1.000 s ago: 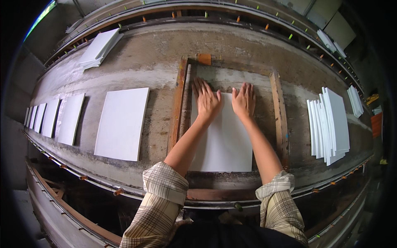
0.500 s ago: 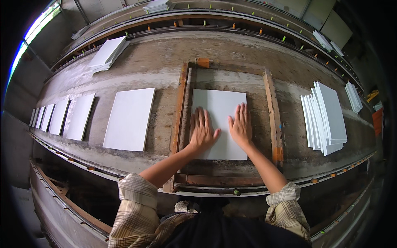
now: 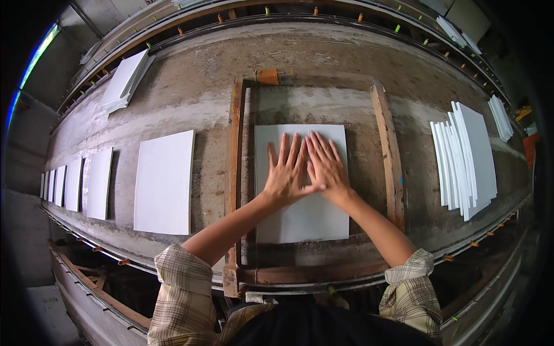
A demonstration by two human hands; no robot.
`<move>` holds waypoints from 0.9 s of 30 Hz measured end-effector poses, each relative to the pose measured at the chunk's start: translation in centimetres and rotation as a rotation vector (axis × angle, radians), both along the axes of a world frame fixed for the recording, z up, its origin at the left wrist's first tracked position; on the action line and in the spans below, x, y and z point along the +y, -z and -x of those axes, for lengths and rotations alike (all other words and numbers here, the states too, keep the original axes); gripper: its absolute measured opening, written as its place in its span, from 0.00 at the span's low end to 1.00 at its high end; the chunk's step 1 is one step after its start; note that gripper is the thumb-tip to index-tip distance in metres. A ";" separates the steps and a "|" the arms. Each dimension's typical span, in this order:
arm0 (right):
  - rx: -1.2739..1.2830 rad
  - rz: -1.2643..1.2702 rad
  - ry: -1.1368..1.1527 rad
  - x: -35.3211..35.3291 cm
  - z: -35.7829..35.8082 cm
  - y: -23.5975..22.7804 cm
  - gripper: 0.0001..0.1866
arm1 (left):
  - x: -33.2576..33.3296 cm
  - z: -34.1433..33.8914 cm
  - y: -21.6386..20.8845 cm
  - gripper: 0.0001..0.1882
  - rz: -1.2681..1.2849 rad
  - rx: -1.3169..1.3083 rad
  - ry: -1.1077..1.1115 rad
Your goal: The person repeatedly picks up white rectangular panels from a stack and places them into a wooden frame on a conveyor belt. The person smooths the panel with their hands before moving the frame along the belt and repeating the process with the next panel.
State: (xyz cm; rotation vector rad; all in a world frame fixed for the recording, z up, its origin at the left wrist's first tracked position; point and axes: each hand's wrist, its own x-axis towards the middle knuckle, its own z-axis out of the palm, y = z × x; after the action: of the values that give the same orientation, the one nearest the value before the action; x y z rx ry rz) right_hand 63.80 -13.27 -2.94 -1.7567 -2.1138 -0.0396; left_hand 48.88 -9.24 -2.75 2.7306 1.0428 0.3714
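A white rectangular panel (image 3: 306, 222) lies flat on the long worn table, inside a wooden frame (image 3: 391, 155). Both palms rest on the panel. My left hand (image 3: 284, 173) lies on its left and middle part, fingers stretched out and spread. Close beside it, my right hand (image 3: 328, 167) is flat with the fingers extended, and the two hands meet near the thumbs. Neither hand grips anything. The panel's middle is hidden under them.
To the left, a single white panel (image 3: 164, 181) lies near a row of several more (image 3: 100, 183). White panels are stacked at the far left (image 3: 124, 81) and, fanned out, at the right (image 3: 476, 155). An orange patch (image 3: 267, 76) marks the frame's far bar.
My hands have come together on the panel from a wider spacing, the left moving toward the middle. The whole view has shifted slightly, and the panel stays within the frame.
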 end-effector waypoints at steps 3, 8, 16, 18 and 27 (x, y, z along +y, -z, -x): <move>-0.052 -0.031 0.081 4.9 -0.6 0.8 0.29 | 3.2 -2.1 0.2 0.58 -0.007 0.007 -0.124; -0.062 -0.123 0.246 8.2 -1.0 2.2 0.27 | 5.4 -3.2 0.4 0.54 -0.034 -0.116 -0.247; -0.040 -0.133 0.235 -1.1 0.0 1.0 0.32 | -1.8 2.1 1.3 0.56 0.066 -0.203 -0.120; -0.044 -0.087 0.154 -4.6 0.3 0.6 0.34 | -4.0 3.7 1.6 0.56 0.028 -0.176 -0.033; -0.176 0.112 -0.159 -11.9 0.4 -1.4 0.43 | -9.5 6.1 -0.3 0.56 -0.068 0.058 0.134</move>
State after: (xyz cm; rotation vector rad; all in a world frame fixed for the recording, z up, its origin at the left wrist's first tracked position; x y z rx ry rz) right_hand 63.35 -25.15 -1.50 -1.6953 -2.4198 -0.0336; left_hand 42.83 -18.77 -2.41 2.8687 0.8689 0.3128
